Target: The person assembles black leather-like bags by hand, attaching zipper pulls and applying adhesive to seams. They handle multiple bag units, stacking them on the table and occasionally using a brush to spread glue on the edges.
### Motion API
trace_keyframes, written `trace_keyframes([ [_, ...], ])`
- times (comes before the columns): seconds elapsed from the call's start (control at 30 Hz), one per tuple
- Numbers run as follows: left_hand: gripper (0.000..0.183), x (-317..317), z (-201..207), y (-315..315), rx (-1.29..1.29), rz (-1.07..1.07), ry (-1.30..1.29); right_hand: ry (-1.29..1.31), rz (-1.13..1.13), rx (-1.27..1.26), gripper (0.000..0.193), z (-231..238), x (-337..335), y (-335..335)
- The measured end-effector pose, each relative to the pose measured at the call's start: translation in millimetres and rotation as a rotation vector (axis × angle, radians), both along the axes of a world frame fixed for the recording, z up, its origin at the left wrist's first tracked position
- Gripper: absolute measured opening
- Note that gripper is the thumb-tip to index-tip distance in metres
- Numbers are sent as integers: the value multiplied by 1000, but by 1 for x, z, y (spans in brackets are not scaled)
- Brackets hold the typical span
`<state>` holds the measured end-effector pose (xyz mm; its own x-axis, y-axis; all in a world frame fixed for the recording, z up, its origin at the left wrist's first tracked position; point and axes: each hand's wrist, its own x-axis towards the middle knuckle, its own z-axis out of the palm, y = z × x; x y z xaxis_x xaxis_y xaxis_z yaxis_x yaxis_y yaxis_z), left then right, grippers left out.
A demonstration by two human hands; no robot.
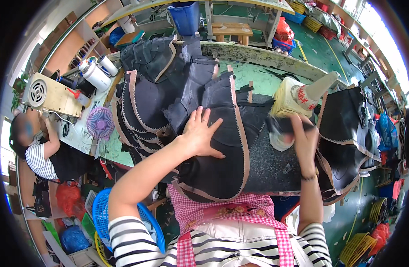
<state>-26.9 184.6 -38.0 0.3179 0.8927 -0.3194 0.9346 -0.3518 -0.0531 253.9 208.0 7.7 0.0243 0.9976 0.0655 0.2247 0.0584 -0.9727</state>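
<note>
My left hand (202,135) lies flat with fingers spread on a black leather boot-upper piece (226,133) edged with a tan zigzag-cut strip. At the right, my right hand (304,138) is closed on a dark brush-like tool (281,126), smeared by motion, so its kind is uncertain. The tool is over a small white pot (282,142), which it partly covers. Behind it stands a yellowish, crusted container (291,95) with a white bottle (318,89) tilted against it. More black pieces (146,102) are stacked to the left.
Another pile of black pieces (344,120) hangs over the bench's right end. A purple fan (100,122) and a white flask (94,74) stand on the left table, where a co-worker (40,142) sits. A blue basket (102,213) is below my left arm.
</note>
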Motion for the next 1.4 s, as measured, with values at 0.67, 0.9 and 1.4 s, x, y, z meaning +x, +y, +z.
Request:
trace_keyframes([
  [0.67, 108, 7, -19, 5, 118, 98, -80, -230, 576, 349, 8, -71, -48, -4],
  [0.9, 92, -14, -1, 28, 137, 125, -173, -323, 88, 234, 16, -8, 21, -40],
  [1.4, 81, 14, -41, -148, 444, -95, -295, 78, 378, -342, 40, -50, -13, -12],
])
